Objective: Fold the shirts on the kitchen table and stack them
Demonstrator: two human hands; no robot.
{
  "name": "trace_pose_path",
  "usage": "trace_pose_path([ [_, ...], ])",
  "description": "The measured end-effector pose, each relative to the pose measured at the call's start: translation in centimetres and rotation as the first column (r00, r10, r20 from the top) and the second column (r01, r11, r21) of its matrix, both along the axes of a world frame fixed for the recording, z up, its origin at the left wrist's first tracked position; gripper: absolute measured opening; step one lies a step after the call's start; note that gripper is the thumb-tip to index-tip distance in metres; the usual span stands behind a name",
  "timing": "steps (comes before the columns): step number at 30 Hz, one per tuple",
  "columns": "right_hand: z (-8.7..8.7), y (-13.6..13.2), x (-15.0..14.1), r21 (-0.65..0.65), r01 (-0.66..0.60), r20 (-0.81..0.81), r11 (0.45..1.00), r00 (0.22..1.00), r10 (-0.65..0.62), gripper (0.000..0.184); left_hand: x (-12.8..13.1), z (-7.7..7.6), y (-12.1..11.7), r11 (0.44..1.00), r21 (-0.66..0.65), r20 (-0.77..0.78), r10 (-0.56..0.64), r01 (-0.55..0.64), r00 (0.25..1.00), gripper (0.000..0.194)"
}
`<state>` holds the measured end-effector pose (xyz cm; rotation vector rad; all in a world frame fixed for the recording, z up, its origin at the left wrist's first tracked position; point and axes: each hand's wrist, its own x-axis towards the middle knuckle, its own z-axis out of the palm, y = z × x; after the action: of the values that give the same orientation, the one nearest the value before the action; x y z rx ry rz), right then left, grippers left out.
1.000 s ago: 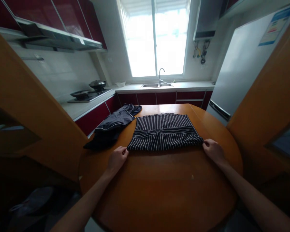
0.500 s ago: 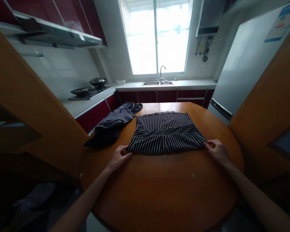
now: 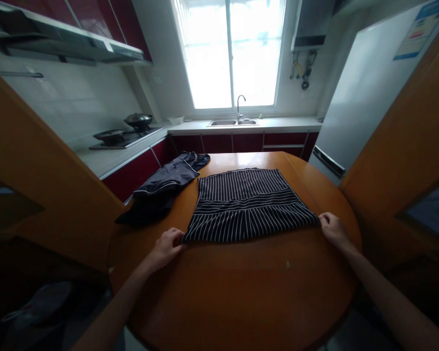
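Observation:
A black garment with white stripes (image 3: 247, 204), perhaps a skirt, lies spread flat on the wooden table (image 3: 234, 292). Its near edge is wider than its far edge, and a waistband-like strip crosses its middle. My left hand (image 3: 165, 249) pinches the near left corner between thumb and fingers. At the near right corner, my right hand (image 3: 333, 229) is closed on the cloth in the same way. Both forearms reach in from the bottom of the view. The cloth between the two hands is drawn fairly straight, with small wrinkles around the strip.
Dark clothing with pale piping (image 3: 164, 183) lies heaped on the table's left side. Behind stand a counter with a sink (image 3: 234, 123), a stove (image 3: 126, 139) with pans, and a fridge (image 3: 369, 97) at right. Wooden door frames flank the table.
My hands have moved apart, the left one outward and nearer to me, the right one slightly outward. The near edge of the striped garment is stretched wider. The view has shifted slightly.

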<state>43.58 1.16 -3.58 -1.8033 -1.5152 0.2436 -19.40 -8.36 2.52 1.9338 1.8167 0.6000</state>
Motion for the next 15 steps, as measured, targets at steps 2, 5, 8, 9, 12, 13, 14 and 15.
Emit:
trace_pose_path([
  [2,0.9,1.2,-0.2,0.008,0.021,0.002,1.000,1.000,-0.021,0.031,-1.1,1.1,1.1,0.989,-0.136,0.098,-0.038,0.051,0.994,0.053],
  [5,2.7,5.0,-1.8,-0.015,-0.059,-0.020,0.998,0.998,0.059,0.036,-0.5,2.6,5.7,0.996,-0.078,0.137,0.059,-0.049,0.989,0.068],
  [8,4.1,9.7,-4.5,-0.046,-0.168,-0.016,0.985,0.986,0.167,0.036,2.6,3.1,11.8,0.993,0.119,0.018,0.006,-0.008,1.000,0.065],
  [9,4.3,11.1,-5.3,-0.060,-0.201,-0.008,0.978,0.980,0.201,0.036,3.7,3.0,13.6,0.991,0.129,0.000,-0.020,0.020,1.000,0.063],
  [12,4.6,14.2,-6.9,-0.122,-0.289,0.033,0.950,0.955,0.295,0.031,5.9,2.2,17.0,0.992,0.089,-0.042,-0.084,0.088,0.996,0.050],
  [13,4.6,14.8,-7.1,-0.147,-0.311,0.049,0.939,0.946,0.321,0.028,6.1,1.9,17.5,0.992,0.069,-0.054,-0.098,0.102,0.994,0.046],
  [14,4.6,15.2,-7.0,-0.171,-0.330,0.066,0.929,0.936,0.345,0.025,6.1,1.6,17.8,0.992,0.051,-0.067,-0.109,0.112,0.992,0.044],
  [15,4.6,15.5,-6.9,-0.192,-0.346,0.083,0.918,0.927,0.367,0.020,5.9,1.3,17.8,0.992,0.037,-0.079,-0.114,0.117,0.990,0.043],
])
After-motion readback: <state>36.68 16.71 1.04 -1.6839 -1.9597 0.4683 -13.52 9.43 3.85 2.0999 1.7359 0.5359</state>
